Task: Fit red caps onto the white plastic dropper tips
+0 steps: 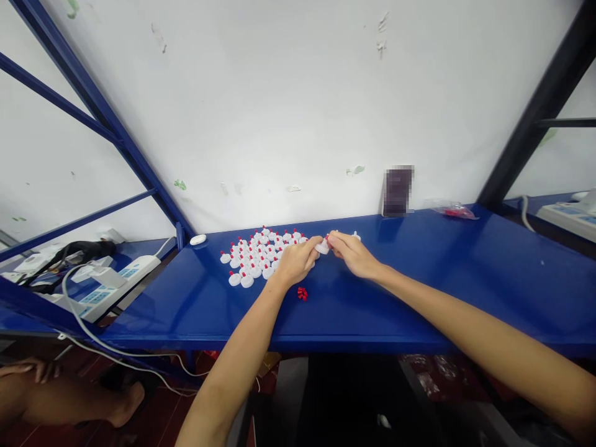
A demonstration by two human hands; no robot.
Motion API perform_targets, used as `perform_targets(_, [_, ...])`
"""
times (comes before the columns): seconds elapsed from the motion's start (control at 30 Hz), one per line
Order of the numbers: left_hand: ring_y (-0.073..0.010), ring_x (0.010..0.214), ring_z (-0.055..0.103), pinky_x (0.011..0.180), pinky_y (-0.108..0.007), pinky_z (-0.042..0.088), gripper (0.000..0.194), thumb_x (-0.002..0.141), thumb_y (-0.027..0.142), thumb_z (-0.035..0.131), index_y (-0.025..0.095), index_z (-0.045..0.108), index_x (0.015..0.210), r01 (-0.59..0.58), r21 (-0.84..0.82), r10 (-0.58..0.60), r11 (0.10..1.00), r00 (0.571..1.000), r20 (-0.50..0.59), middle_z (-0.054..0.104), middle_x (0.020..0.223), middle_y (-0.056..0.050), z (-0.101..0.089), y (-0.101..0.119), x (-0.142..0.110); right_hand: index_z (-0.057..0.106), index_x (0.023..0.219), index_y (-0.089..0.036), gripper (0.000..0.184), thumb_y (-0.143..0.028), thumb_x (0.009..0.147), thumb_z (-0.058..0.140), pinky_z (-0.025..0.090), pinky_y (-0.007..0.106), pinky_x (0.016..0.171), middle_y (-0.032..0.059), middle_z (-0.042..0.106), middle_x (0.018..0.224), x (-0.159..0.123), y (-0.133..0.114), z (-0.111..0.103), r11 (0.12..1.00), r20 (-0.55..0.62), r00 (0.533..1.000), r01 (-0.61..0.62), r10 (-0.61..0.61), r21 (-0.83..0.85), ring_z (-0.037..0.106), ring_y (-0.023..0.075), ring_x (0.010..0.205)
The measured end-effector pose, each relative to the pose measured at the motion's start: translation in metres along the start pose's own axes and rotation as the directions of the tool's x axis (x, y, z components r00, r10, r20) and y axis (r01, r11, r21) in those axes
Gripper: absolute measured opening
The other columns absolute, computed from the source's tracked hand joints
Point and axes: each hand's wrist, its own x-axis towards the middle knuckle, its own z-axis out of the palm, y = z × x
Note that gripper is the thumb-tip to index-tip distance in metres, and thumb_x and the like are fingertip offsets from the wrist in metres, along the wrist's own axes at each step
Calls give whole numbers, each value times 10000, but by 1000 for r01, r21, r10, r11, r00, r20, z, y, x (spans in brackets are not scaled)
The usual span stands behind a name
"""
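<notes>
My left hand (298,259) pinches a small white cap (321,247) on the blue table (419,292). My right hand (351,253) meets it from the right, fingers closed on a tiny red piece (328,238) at the cap. Left of my hands, several white caps with red tips (255,254) stand packed in rows. A small heap of loose red pieces (302,293) lies just in front of my left wrist. Another white cap (356,236) peeks out behind my right hand.
A dark blurred object (397,190) leans on the white wall at the back. A clear bag with red pieces (454,211) lies to its right. A white oval object (198,239) sits at the table's back left. Power strips and cables (107,279) fill the left shelf. Another person's limb (69,391) shows at bottom left.
</notes>
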Motion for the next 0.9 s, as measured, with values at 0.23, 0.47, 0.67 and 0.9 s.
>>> perform_targets(0.23, [-166,882,671,803,-272,506,368,989,236,397,235,576,1311,-24,-9,24,1000,999,-27,713,1041,-52,4,-2,0,469,790,-218,310,-483,950,446,263,256,502,-81,371,532,-2,6,4,995,-17,995,-95,95,7,364,114,485])
perform_targets(0.47, [-179,843,626,821,-315,488,368,957,200,427,202,618,1271,-36,-34,32,999,992,-119,698,909,-60,6,3,3,466,864,-219,264,-427,995,369,384,263,581,-53,542,575,-6,-1,2,998,2,1000,-28,28,-61,500,127,502])
perform_targets(0.67, [-211,954,586,946,-375,420,359,810,121,555,221,675,1134,-32,-108,13,994,985,-173,646,737,-15,-7,4,5,481,730,-209,246,-324,941,426,323,261,570,-43,498,572,-4,7,4,974,-35,999,-2,-6,-227,447,126,529])
perform_targets(0.9, [-128,588,514,697,-268,433,211,867,179,469,194,665,941,205,-229,-296,952,815,-499,491,574,43,-19,-8,5,549,728,-197,181,-239,891,484,272,260,565,-11,575,619,-8,0,5,888,231,973,108,-1,-448,478,130,547])
